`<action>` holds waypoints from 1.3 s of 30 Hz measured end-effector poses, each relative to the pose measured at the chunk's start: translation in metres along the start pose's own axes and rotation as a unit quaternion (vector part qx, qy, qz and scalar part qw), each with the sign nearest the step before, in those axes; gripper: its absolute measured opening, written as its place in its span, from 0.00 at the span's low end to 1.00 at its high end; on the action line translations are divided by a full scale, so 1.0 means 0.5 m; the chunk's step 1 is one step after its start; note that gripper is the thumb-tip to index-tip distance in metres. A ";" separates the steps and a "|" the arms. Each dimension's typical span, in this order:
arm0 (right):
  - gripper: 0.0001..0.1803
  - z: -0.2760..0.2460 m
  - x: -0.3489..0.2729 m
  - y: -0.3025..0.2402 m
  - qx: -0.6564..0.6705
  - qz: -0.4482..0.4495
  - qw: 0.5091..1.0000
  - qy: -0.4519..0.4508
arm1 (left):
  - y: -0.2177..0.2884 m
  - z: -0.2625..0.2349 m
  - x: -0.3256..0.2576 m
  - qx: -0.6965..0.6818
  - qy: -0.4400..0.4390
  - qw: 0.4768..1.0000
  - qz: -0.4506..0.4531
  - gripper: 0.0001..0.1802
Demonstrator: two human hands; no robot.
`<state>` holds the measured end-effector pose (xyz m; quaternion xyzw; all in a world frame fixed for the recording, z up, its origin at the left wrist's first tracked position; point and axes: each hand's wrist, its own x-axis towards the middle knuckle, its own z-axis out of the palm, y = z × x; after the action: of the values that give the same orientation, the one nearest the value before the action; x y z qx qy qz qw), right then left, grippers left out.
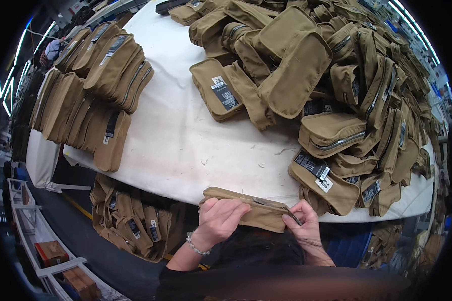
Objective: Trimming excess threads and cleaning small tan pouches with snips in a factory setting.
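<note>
A tan zippered fabric pouch (pixel 263 216) is held at the table's front edge, tilted so that its long side shows. My left hand (pixel 217 221) is closed on its left part, fingers bunched over the upper side; a beaded bracelet circles that wrist. At the pouch's right end, my right hand (pixel 306 228) grips it between thumb and fingers, beside a dark hang tag (pixel 294 215). Whether that thumb pinches the tag or the cloth, I cannot tell. Dark strands of hair partly cover the lower side of the pouch and the right forearm.
Similar pouches with dark tags form a big loose heap (pixel 306 65) across the right of the white table (pixel 171 145). Neat rows of pouches (pixel 80 108) stand at the left. Below the table edge sits a container full of pouches (pixel 135 220); shelving (pixel 50 266) runs along the lower left.
</note>
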<state>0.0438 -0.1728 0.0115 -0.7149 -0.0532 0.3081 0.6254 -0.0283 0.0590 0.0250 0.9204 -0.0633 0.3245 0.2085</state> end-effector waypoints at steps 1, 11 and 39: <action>0.12 -0.014 -0.005 -0.009 -0.001 0.003 1.000 0.004 | -0.001 -0.002 -0.001 -0.003 -0.004 1.000 0.005 0.08; 0.30 -0.040 0.077 -0.216 -0.579 -0.449 0.669 -0.123 | -0.025 -0.006 -0.023 -0.023 -0.041 0.998 0.043 0.12; 0.13 0.020 0.186 -0.232 -0.513 -0.579 0.571 -0.274 | -0.021 0.006 -0.033 0.030 0.012 0.997 0.076 0.11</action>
<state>0.1495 -0.0968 0.0842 -0.6138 -0.7740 -0.0175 0.1544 -0.0366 0.0670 0.0089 0.9146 -0.1211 0.3527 0.1566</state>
